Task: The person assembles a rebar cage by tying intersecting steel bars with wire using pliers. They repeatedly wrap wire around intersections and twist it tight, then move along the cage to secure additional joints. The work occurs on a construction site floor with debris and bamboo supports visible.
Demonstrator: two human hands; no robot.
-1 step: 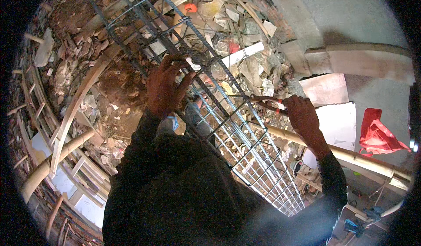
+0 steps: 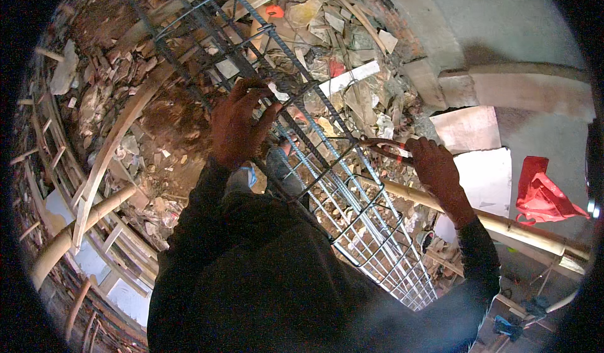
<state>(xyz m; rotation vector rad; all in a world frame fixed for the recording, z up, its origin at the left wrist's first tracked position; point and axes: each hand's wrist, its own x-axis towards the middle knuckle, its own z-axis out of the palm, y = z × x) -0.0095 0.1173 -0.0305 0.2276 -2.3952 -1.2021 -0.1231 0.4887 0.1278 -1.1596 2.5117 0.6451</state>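
Note:
A long rebar cage (image 2: 327, 111) of ribbed bars and square stirrups runs diagonally from the far left to the near right. At its left side, my left hand (image 2: 239, 123) has its fingers curled over the bars, with the thumb apart near a stirrup; its fingertips are partly hidden. On the right side, my right hand (image 2: 435, 170) is closed round the handles of reddish-handled pincers (image 2: 385, 144). Their jaws lie against the outer right bar, by a stirrup corner, where a thin wire shows.
Rubble and scraps (image 2: 358, 101) cover the ground beneath the cage. A bamboo pole (image 2: 491, 220) lies under it toward the right. White boards (image 2: 484, 180) and a red bag (image 2: 540, 193) are at right. Curved timber (image 2: 119, 133) and a ladder-like wooden frame (image 2: 53, 145) stand at left.
The pincers' handles look slightly wider apart. Both hands and the cage stay in nearly the same place.

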